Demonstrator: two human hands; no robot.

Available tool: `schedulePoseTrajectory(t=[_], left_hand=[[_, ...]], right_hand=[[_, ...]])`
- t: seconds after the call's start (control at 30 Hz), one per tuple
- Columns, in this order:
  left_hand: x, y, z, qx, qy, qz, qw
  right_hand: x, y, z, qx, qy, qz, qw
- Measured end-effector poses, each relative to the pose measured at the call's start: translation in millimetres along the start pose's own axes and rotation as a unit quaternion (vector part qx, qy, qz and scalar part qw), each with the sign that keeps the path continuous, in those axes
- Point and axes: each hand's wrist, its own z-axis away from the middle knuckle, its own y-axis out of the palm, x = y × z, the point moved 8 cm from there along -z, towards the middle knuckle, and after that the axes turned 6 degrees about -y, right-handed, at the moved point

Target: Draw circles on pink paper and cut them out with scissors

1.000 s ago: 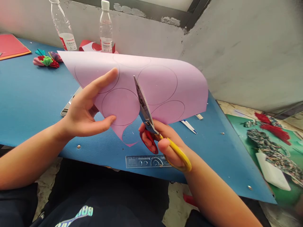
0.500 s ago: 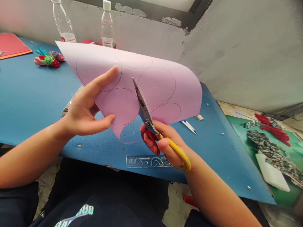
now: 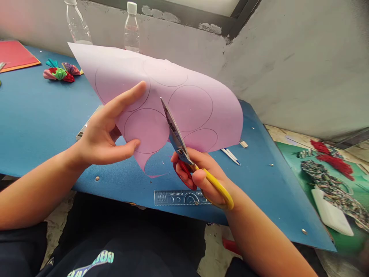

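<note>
A curved sheet of pink-lilac paper [image 3: 157,90], drawn with several pencilled circles, is held up above the blue table. My left hand [image 3: 106,127] grips its left part, thumb and index finger on the near face and the other fingers behind. In my right hand [image 3: 207,177] are scissors [image 3: 177,140] with one yellow and one red handle loop. Their blades point up and away, at the paper between two circles, beside the right rim of the lower circle. A curved cut edge and a thin strip of paper hang below that circle.
On the blue table [image 3: 43,127] lie a clear ruler [image 3: 178,197], a pen [image 3: 230,156], an eraser [image 3: 243,144], a phone-like object [image 3: 86,125] and colourful crumpled bundles [image 3: 61,72]. Two plastic bottles [image 3: 132,30] stand by the wall. A green surface [image 3: 294,154] with yarn is at right.
The paper's top edge has risen and its right end has drawn slightly left and down, covering more of the bottles. The hands and scissors have hardly moved.
</note>
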Motion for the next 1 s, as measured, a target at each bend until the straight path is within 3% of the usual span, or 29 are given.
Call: schedulePoseTrajectory(t=[0.27,0.63,0.83,1.0], left_hand=[[2.1,0.8,0.5,-0.033,-0.025,0.040,0.998],[-0.2,-2.0,-0.1,-0.006,-0.032,0.019,0.999],[7.8,-3.9,0.2,-0.021,-0.069,0.043,0.996],[5.4,-2.1,0.6,-0.003,-0.040,0.019,0.999]], right_hand=[[1.0,-2.1,-0.1,-0.001,0.003,0.003,1.000],[-0.1,-5.3,1.1,0.009,0.000,0.012,1.000],[4.5,-4.3,-0.5,0.009,0.000,0.017,1.000],[6.8,-3.4,-0.1,0.007,-0.001,0.019,1.000]])
